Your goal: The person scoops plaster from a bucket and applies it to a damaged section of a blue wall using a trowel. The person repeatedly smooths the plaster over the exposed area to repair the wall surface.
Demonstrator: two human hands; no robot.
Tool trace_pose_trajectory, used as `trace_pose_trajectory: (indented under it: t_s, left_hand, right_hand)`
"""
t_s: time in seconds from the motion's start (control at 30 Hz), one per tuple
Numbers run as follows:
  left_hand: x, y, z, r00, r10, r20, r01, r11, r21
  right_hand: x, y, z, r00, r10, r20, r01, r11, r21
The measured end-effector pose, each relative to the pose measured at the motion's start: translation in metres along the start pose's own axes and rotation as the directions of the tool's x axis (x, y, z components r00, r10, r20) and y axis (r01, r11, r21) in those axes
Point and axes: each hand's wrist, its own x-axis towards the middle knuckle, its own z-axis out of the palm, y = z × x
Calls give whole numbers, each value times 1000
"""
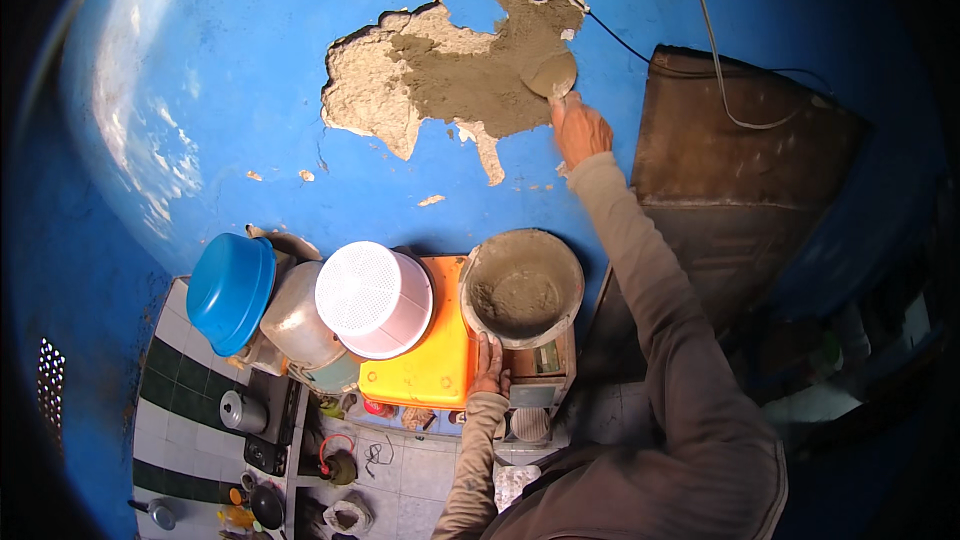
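Observation:
With its arm stretched up, my right hand (582, 130) is closed round the handle of a trowel with a rounded, mortar-coated blade (552, 74). The blade lies against wet grey-brown mortar (470, 85) on the blue wall. To the left of the mortar, bare pale masonry (365, 90) shows where paint and plaster have broken off. Lower down, my left hand (488, 368) holds the near rim of a round bucket (574, 280). Wet mortar (520, 298) lies inside the bucket. The bucket stands on a cabinet beside an orange-yellow plastic container (415, 378).
A white perforated basket (372, 295), a clouded tub (305, 312) and a blue basin (230, 290) stand left of the bucket. Cables (712, 30) hang over a brown wooden panel (740, 140) at right. A metal pot (242, 410) and a stove (263, 454) sit lower left.

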Motion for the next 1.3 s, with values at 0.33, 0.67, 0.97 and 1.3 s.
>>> trace_pose_trajectory:
  t_s: [0.33,0.67,0.97,1.3]
  left_hand:
    - [2,3,-3,997,56,-58,-51,995,88]
    - [-1,2,-4,986,115,-120,-90,976,198]
    - [-58,58,-21,976,-27,-216,21,999,-29]
    - [-219,-49,68,949,-310,-55,304,948,-92]
  right_hand:
    - [0,57,-16,993,74,-88,-77,997,-31]
    - [-130,81,-23,958,55,282,-64,998,23]
    - [-226,70,-14,772,-113,625,275,947,-169]
    - [-234,81,26,792,-330,514,507,825,-251]
